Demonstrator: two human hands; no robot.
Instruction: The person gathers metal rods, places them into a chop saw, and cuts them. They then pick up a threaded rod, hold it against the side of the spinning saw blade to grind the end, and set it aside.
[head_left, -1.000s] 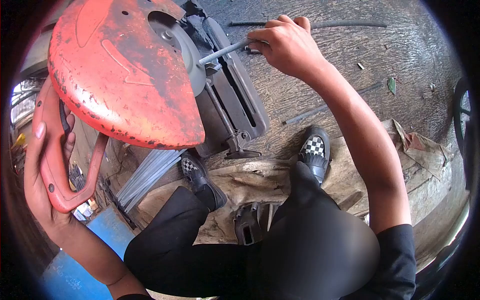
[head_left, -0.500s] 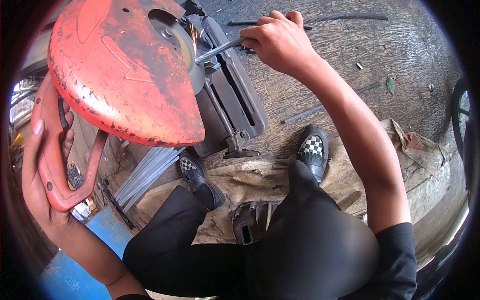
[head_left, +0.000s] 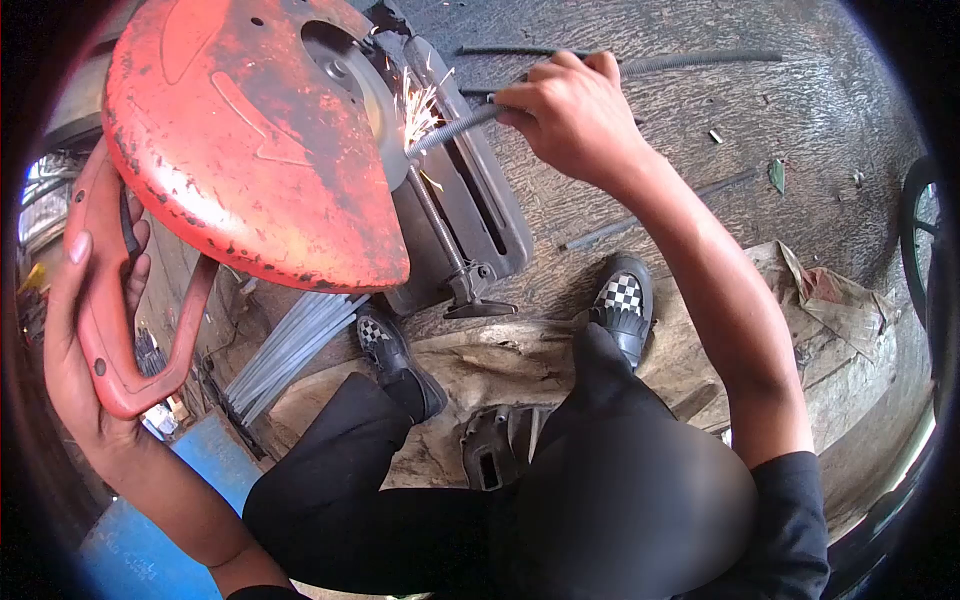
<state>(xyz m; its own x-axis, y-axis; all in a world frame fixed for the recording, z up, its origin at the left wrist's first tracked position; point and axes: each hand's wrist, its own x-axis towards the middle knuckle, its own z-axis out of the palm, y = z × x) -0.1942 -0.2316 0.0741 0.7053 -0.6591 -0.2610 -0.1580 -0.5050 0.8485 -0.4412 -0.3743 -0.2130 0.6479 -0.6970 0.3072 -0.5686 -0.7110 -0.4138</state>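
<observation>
My left hand [head_left: 88, 330] is wrapped round the red handle [head_left: 105, 290] of a cut-off saw. The saw's scuffed red guard [head_left: 255, 150] covers most of its cutting disc [head_left: 375, 100]. My right hand [head_left: 575, 115] grips a long grey threaded rod [head_left: 690, 64] partway along its length. One end of the rod meets the disc, where bright sparks [head_left: 418, 108] spray out. Below lies the saw's dark base [head_left: 500, 230] with its clamp screw [head_left: 435, 215].
A bundle of grey rods [head_left: 290, 350] lies on the floor left of my shoes. Another rod [head_left: 655, 212] and dark bars lie on the worn floor [head_left: 820, 110]. A dirty cloth sheet [head_left: 700, 330] spreads under my feet. A blue panel [head_left: 165, 530] is at lower left.
My right hand and the rod have shifted slightly down and to the right. The spray of sparks has grown larger and spread over the rod's end. My left hand has stayed on the handle.
</observation>
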